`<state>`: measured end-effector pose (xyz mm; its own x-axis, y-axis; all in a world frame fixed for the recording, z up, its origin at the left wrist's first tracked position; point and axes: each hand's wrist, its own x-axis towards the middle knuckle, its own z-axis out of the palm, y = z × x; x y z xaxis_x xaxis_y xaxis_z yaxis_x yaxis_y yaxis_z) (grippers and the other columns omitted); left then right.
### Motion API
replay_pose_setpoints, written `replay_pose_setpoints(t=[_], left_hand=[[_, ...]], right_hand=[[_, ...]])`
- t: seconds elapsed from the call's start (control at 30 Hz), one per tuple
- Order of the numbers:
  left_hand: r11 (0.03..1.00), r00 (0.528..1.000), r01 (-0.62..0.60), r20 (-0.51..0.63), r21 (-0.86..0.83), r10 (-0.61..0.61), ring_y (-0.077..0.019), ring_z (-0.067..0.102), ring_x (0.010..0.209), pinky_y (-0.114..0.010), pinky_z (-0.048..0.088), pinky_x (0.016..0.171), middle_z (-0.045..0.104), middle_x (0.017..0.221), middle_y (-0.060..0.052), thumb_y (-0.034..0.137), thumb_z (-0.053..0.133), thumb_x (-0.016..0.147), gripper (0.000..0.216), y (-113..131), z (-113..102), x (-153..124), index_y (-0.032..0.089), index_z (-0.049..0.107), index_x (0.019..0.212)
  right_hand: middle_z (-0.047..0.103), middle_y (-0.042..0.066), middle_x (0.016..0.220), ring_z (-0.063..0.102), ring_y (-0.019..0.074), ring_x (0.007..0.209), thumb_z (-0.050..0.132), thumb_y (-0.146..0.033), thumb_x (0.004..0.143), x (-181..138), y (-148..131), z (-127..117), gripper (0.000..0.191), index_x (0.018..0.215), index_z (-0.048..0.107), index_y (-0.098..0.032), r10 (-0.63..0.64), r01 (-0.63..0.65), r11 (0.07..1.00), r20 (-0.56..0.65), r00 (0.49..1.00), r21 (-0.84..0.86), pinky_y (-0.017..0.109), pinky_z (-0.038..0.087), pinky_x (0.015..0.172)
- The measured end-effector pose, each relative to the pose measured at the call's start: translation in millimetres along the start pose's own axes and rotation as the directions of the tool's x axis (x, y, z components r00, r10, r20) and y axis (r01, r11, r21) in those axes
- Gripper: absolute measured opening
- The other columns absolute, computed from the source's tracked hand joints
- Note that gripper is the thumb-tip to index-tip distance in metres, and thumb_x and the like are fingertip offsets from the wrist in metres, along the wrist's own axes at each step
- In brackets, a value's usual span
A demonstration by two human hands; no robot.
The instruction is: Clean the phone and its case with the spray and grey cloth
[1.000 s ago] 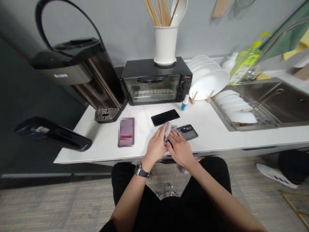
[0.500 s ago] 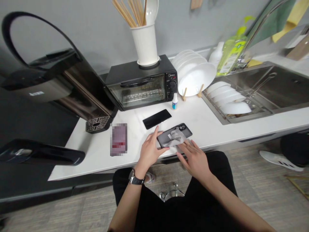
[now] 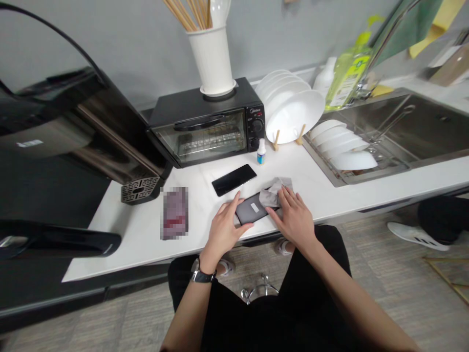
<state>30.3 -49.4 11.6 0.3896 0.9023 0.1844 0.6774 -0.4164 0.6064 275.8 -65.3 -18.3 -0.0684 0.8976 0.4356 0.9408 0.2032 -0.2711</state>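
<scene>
Grey smartphone (image 3: 252, 209) is held flat against a white stone-look counter (image 3: 322, 198), with a small white label seen on its back. Two hands are counted. Left hand (image 3: 223, 232) is narrowed around the phone's lower-left end, with the phone at about 1 o'clock from that hand and fingertips (image 3: 238, 196) set on its far edge. Right hand (image 3: 293, 217) is curled over a crumpled grey cloth (image 3: 274, 191), which is pressed onto the phone's other end, so the phone lies at about 9 o'clock from that hand. A black wristwatch (image 3: 201, 275) is worn on the left wrist.

Two phones are counted. Black smartphone (image 3: 233, 180) is placed at 11 o'clock from the held phone, near it but not touching. One pixelated flat item (image 3: 175, 213) is placed at 9 o'clock, its details unreadable. One small bottle with a blue label (image 3: 261, 151) stands at 12 o'clock, before one black toaster oven (image 3: 205, 129). White plates, not exactly countable, are stacked on a wooden stand (image 3: 275, 141) and in a rack (image 3: 340, 146) inside a stainless steel sink (image 3: 414, 122) at 2 o'clock.
</scene>
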Motion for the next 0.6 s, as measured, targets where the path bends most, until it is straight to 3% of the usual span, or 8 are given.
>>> replay_pose_setpoints(t=[0.33, 0.5, 0.6], left_hand=[[1.0, 1.0, 0.0, -0.016, -0.013, 0.0, -0.029, 0.057, 0.136, -0.049, 0.048, 0.117, 0.064, 0.15, -0.004, 0.032, 0.087, 0.085, 0.109, 1, 2, 0, 0.037, 0.018, 0.17], [1.0, 0.999, 0.01, -0.032, 0.003, -0.01, -0.0292, 0.06, 0.134, -0.048, 0.05, 0.115, 0.065, 0.147, -0.009, 0.026, 0.08, 0.088, 0.101, -3, 5, -2, 0.031, 0.021, 0.17], [0.999, 0.998, 0.044, -0.043, 0.026, -0.043, -0.0294, 0.062, 0.132, -0.047, 0.051, 0.113, 0.064, 0.146, -0.014, 0.018, 0.073, 0.089, 0.098, -4, 7, -3, 0.026, 0.019, 0.171]], right_hand=[[0.047, 0.026, 0.164, 0.045, 0.0413, 0.154, 0.044, -0.057, 0.108, 12, -9, 0, 0.071, 0.154, 0.052, -0.003, -0.033, 0.032, 0.999, 0.08, 0.996, 0.008, 0.058, 0.039, 0.124], [0.054, 0.02, 0.16, 0.046, 0.0345, 0.154, 0.043, -0.051, 0.11, 14, -50, 8, 0.063, 0.152, 0.056, -0.007, -0.196, 0.18, 0.975, 0.123, 0.973, 0.133, 0.055, 0.036, 0.128], [0.054, 0.023, 0.158, 0.051, 0.0318, 0.151, 0.043, -0.048, 0.11, 13, -67, 12, 0.065, 0.154, 0.052, -0.001, -0.277, 0.255, 0.952, 0.122, 0.953, 0.17, 0.051, 0.038, 0.127]])
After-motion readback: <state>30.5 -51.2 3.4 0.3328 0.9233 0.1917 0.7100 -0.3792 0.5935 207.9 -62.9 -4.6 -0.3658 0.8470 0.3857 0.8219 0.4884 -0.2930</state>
